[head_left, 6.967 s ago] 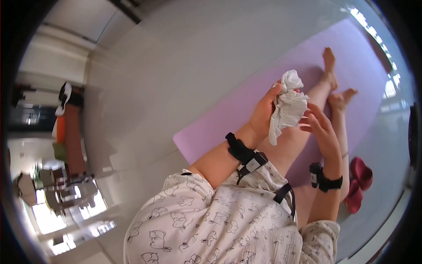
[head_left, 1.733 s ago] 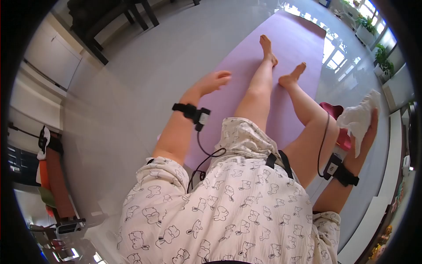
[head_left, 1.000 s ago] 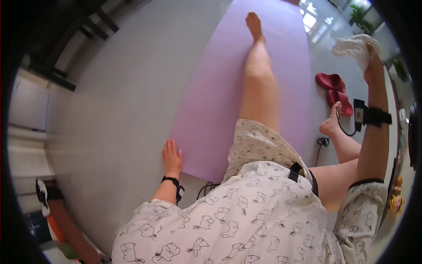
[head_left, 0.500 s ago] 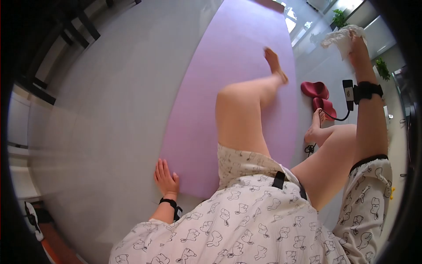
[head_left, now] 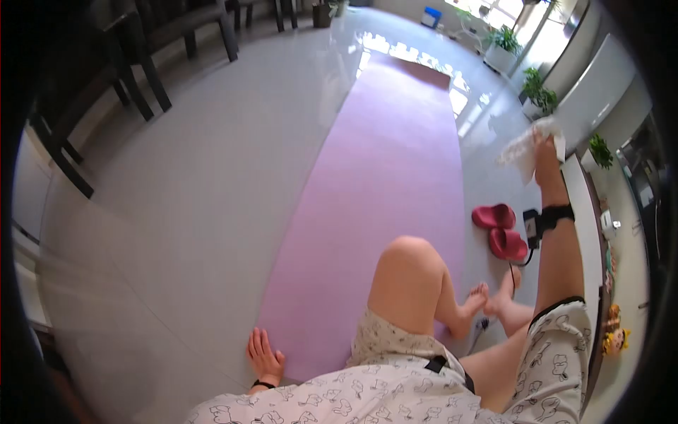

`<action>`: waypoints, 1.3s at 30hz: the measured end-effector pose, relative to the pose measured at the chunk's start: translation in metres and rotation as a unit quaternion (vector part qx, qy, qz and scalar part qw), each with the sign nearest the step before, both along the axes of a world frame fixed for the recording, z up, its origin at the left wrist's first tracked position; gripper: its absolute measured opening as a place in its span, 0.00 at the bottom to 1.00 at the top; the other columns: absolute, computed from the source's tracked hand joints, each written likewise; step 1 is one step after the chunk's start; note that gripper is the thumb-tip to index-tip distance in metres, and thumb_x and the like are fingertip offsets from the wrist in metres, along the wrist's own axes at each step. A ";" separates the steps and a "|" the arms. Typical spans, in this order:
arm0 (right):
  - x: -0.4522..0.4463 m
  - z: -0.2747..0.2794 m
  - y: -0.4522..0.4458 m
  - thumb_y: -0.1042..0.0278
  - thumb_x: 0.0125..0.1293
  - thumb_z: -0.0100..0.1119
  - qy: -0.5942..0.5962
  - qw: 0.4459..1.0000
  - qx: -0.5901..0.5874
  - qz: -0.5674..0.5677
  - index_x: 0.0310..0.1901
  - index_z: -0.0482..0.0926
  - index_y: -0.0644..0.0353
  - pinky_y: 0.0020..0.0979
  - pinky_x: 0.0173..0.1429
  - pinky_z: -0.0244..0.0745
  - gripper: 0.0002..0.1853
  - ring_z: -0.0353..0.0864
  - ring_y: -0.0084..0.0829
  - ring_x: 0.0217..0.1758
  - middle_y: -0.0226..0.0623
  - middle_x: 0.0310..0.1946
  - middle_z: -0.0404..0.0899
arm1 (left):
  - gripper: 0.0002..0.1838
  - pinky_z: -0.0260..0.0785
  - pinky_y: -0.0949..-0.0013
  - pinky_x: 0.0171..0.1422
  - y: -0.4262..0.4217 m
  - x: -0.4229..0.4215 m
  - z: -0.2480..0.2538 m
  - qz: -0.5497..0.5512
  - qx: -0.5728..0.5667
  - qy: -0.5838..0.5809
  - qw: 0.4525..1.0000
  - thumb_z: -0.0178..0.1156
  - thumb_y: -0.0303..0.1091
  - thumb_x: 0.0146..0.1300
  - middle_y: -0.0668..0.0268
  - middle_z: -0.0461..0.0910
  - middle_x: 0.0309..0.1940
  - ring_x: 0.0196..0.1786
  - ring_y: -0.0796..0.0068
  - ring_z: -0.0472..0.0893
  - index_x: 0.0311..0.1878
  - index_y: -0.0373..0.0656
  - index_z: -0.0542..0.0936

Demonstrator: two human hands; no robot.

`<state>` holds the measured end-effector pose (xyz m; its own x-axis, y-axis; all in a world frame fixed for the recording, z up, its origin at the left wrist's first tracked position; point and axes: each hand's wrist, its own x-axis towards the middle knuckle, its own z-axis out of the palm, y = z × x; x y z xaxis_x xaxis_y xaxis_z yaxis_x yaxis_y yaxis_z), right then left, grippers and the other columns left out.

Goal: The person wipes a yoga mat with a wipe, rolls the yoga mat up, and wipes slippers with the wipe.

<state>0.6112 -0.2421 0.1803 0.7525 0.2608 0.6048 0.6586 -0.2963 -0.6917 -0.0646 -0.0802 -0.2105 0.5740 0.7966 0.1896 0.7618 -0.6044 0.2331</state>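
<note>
A pink-purple exercise mat [head_left: 374, 191] stretches away in front of me. My left hand [head_left: 266, 357] rests flat at its near left corner, fingers spread, holding nothing. Out to the right, my right hand [head_left: 544, 145] is raised on an extended arm and grips a crumpled white cloth [head_left: 521, 154], which hangs from the fingers. A black strap with a small dark device [head_left: 532, 227] is on the right forearm, and a cable runs down from it. My left knee [head_left: 409, 251] is bent, and both bare feet are close together by the mat's right edge.
Red slippers [head_left: 503, 230] lie on the floor right of the mat. Dark chairs [head_left: 159, 63] stand at the upper left. Along the right are a ledge with a small figurine [head_left: 616, 340] and potted plants [head_left: 538, 95]. The glossy tile floor [head_left: 191, 191] reflects window light.
The view has tilted up, showing more of the room. My left foot has come back from the mat's middle to beside the other foot. The right hand keeps the white cloth.
</note>
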 end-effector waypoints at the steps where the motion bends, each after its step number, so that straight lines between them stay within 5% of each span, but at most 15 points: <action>1: -0.059 0.010 0.021 0.71 0.65 0.42 0.134 0.989 0.056 0.006 0.61 0.62 0.57 0.37 0.58 0.67 0.21 0.68 0.53 0.57 0.63 0.55 0.63 | 0.33 0.46 0.51 0.68 -0.001 0.001 -0.002 0.008 0.013 -0.004 1.000 0.43 0.44 0.53 0.55 0.56 0.66 0.68 0.55 0.55 0.64 0.40 0.60; 4: 0.027 -0.077 0.006 0.60 0.65 0.43 0.023 0.985 -0.164 -0.057 0.59 0.63 0.60 0.40 0.56 0.66 0.22 0.70 0.52 0.54 0.58 0.52 0.69 | 0.35 0.43 0.51 0.70 -0.004 0.000 -0.004 0.004 -0.010 0.017 1.000 0.43 0.44 0.52 0.55 0.53 0.67 0.68 0.55 0.54 0.65 0.40 0.59; 7: -0.003 -0.136 0.009 0.58 0.64 0.45 0.083 0.959 -0.268 -0.030 0.58 0.62 0.64 0.43 0.55 0.66 0.24 0.72 0.55 0.50 0.58 0.44 0.74 | 0.36 0.40 0.50 0.71 -0.005 0.004 0.006 0.004 -0.032 0.049 0.998 0.45 0.43 0.51 0.54 0.51 0.68 0.70 0.55 0.51 0.66 0.38 0.56; 9: -0.001 -0.180 0.004 0.60 0.65 0.47 0.141 0.958 -0.237 0.076 0.56 0.65 0.63 0.35 0.50 0.68 0.22 0.74 0.38 0.45 0.43 0.43 0.76 | 0.36 0.39 0.51 0.71 -0.006 0.009 0.013 0.042 -0.057 0.092 0.993 0.45 0.42 0.52 0.53 0.50 0.68 0.70 0.55 0.50 0.66 0.37 0.55; 11: 0.011 -0.215 -0.011 0.61 0.65 0.46 0.412 0.872 -0.168 0.202 0.55 0.68 0.63 0.32 0.48 0.69 0.20 0.74 0.30 0.44 0.36 0.43 0.76 | 0.36 0.39 0.53 0.72 -0.004 0.024 0.009 0.076 -0.090 0.130 0.985 0.45 0.41 0.53 0.53 0.49 0.69 0.71 0.55 0.49 0.66 0.36 0.54; 13: 0.000 -0.230 -0.019 0.62 0.65 0.46 0.428 0.869 -0.122 0.214 0.53 0.70 0.62 0.30 0.46 0.68 0.18 0.72 0.23 0.41 0.30 0.41 0.75 | 0.35 0.40 0.57 0.73 0.003 0.045 -0.001 0.260 -0.186 -0.029 0.947 0.46 0.37 0.55 0.51 0.48 0.69 0.71 0.56 0.48 0.66 0.33 0.52; 16: 0.011 -0.252 -0.024 0.62 0.65 0.45 0.405 0.856 -0.281 0.154 0.50 0.72 0.62 0.28 0.42 0.69 0.16 0.71 0.22 0.36 0.29 0.36 0.75 | 0.34 0.42 0.59 0.73 0.008 0.076 0.006 0.333 -0.037 0.036 0.941 0.46 0.36 0.57 0.49 0.48 0.68 0.71 0.56 0.49 0.65 0.31 0.53; 17: 0.009 -0.253 -0.020 0.60 0.64 0.45 0.356 0.856 -0.353 0.129 0.45 0.72 0.61 0.36 0.30 0.68 0.15 0.70 0.31 0.24 0.33 0.24 0.73 | 0.34 0.42 0.59 0.73 0.005 0.079 0.002 0.333 -0.062 0.041 0.940 0.46 0.36 0.57 0.49 0.48 0.68 0.71 0.56 0.49 0.65 0.31 0.53; 24: 0.031 -0.256 0.061 0.56 0.68 0.37 0.071 0.787 -0.594 0.149 0.51 0.69 0.62 0.42 0.49 0.66 0.20 0.71 0.49 0.45 0.50 0.41 0.74 | 0.32 0.47 0.56 0.71 -0.014 0.072 0.012 0.308 -0.041 0.079 0.947 0.48 0.37 0.57 0.48 0.55 0.66 0.68 0.52 0.55 0.63 0.31 0.59; 27: 0.041 -0.278 0.107 0.55 0.68 0.40 0.043 0.815 -0.558 0.150 0.55 0.66 0.66 0.42 0.57 0.64 0.23 0.69 0.54 0.54 0.57 0.48 0.73 | 0.32 0.46 0.56 0.70 -0.036 0.077 0.012 0.322 -0.034 0.090 0.942 0.44 0.40 0.60 0.51 0.51 0.68 0.70 0.55 0.51 0.66 0.35 0.55; 30: 0.010 -0.314 0.155 0.53 0.67 0.42 0.149 0.823 -0.523 0.167 0.60 0.63 0.62 0.42 0.57 0.64 0.26 0.69 0.53 0.54 0.57 0.51 0.71 | 0.32 0.45 0.54 0.69 -0.011 0.074 0.019 0.312 -0.052 0.099 0.944 0.43 0.41 0.61 0.53 0.48 0.69 0.71 0.56 0.49 0.67 0.38 0.52; 31: 0.000 -0.342 0.163 0.53 0.67 0.43 0.120 0.762 -0.614 0.167 0.62 0.60 0.63 0.40 0.58 0.63 0.27 0.70 0.51 0.55 0.57 0.51 0.71 | 0.32 0.45 0.54 0.69 -0.007 0.075 0.015 0.305 -0.052 0.113 0.944 0.43 0.41 0.61 0.53 0.48 0.69 0.71 0.56 0.49 0.67 0.38 0.52; 34: -0.038 -0.379 0.161 0.54 0.67 0.42 0.068 0.749 -0.647 0.127 0.64 0.58 0.61 0.39 0.59 0.63 0.28 0.69 0.50 0.56 0.57 0.52 0.70 | 0.32 0.43 0.55 0.70 -0.008 0.071 0.007 0.290 -0.047 0.101 0.950 0.42 0.42 0.62 0.53 0.48 0.69 0.71 0.56 0.49 0.67 0.37 0.53; 36: -0.026 -0.391 0.149 0.56 0.67 0.43 0.043 0.843 -0.501 0.189 0.63 0.59 0.60 0.39 0.58 0.64 0.26 0.71 0.50 0.55 0.56 0.51 0.71 | 0.32 0.42 0.54 0.70 -0.008 0.077 0.006 0.287 -0.047 0.117 0.950 0.42 0.42 0.62 0.54 0.47 0.69 0.71 0.56 0.48 0.67 0.37 0.52; 39: -0.022 -0.368 0.122 0.58 0.66 0.43 0.113 0.829 -0.508 0.205 0.62 0.62 0.56 0.41 0.57 0.64 0.24 0.69 0.53 0.55 0.52 0.52 0.71 | 0.32 0.42 0.54 0.70 -0.011 0.079 -0.002 0.294 -0.056 0.111 0.948 0.43 0.41 0.62 0.52 0.47 0.69 0.71 0.55 0.48 0.67 0.36 0.52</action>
